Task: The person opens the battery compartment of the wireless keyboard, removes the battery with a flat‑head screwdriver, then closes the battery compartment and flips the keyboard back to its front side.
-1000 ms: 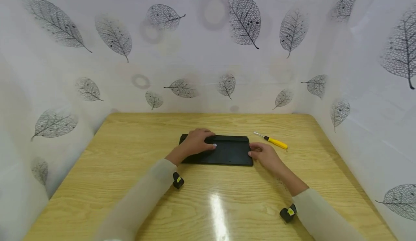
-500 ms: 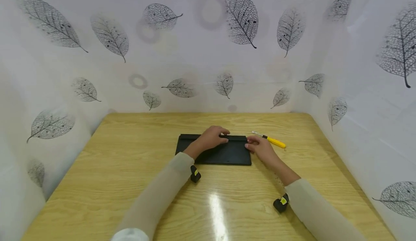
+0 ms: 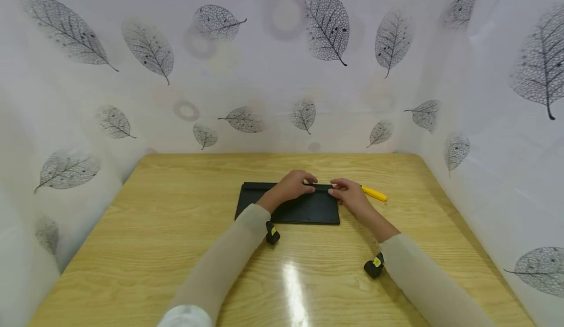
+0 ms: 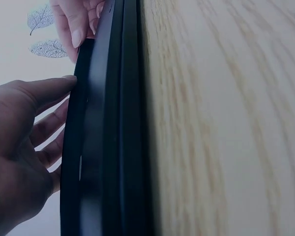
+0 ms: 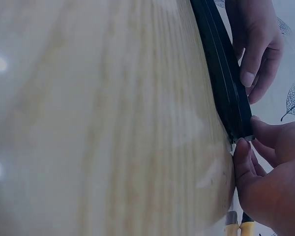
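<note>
A flat black rectangular panel [image 3: 308, 213] lies on the table, with a raised strip [image 3: 260, 186] along its far edge. My left hand [image 3: 292, 185] reaches over the panel to that strip, right of its middle. In the left wrist view the thumb is on the near face of the strip and the fingers curl behind it. The right hand [image 3: 352, 199] pinches the strip's right end between thumb and fingers, as the right wrist view shows at the panel's corner [image 5: 243, 132]. Both hands are close together along the far edge.
A screwdriver with a yellow handle [image 3: 374, 193] lies just right of the right hand, its shaft hidden behind that hand. The wood-grain table [image 3: 176, 248] ends at a white leaf-printed curtain [image 3: 264, 72] at the back and sides.
My left hand has slid right from the panel's left part to the strip. The right hand has moved from the right edge up to the far right corner, covering the screwdriver's shaft.
</note>
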Demonstrator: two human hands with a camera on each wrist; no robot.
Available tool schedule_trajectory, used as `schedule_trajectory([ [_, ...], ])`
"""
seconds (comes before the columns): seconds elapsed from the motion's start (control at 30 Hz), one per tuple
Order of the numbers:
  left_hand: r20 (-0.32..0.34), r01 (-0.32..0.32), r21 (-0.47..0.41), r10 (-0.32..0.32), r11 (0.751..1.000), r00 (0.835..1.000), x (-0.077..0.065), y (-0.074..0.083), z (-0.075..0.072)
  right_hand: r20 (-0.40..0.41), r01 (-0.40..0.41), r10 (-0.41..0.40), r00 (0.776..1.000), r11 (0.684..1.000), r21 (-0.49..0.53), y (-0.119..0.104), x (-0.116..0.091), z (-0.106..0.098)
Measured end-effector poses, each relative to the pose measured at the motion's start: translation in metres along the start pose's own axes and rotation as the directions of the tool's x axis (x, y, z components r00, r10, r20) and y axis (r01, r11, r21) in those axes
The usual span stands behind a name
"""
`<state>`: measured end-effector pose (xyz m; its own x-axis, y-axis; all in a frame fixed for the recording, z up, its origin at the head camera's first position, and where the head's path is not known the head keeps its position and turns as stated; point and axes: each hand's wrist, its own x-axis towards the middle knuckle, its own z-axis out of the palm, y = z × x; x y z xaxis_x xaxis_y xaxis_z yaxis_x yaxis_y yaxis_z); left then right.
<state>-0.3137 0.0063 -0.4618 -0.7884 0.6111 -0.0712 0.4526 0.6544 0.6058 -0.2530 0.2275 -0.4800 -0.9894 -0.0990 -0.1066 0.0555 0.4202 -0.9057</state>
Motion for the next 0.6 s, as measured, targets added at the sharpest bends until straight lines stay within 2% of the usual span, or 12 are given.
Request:
schedule_trajectory([
  [0.3,-0.027,-0.011,-0.015,0.010,1.000,1.000,0.0078,-0.0026,0.0077,-0.019,0.006,-0.006,1.000,1.000,0.002,0.0030,0.0038,0.0013],
  [0.6,-0.031,-0.014,-0.060,0.013,0.998,0.999,0.0057,-0.0033,0.0065,-0.018,-0.008,0.008,1.000,1.000,-0.015,0.0042,0.0062,0.0016],
])
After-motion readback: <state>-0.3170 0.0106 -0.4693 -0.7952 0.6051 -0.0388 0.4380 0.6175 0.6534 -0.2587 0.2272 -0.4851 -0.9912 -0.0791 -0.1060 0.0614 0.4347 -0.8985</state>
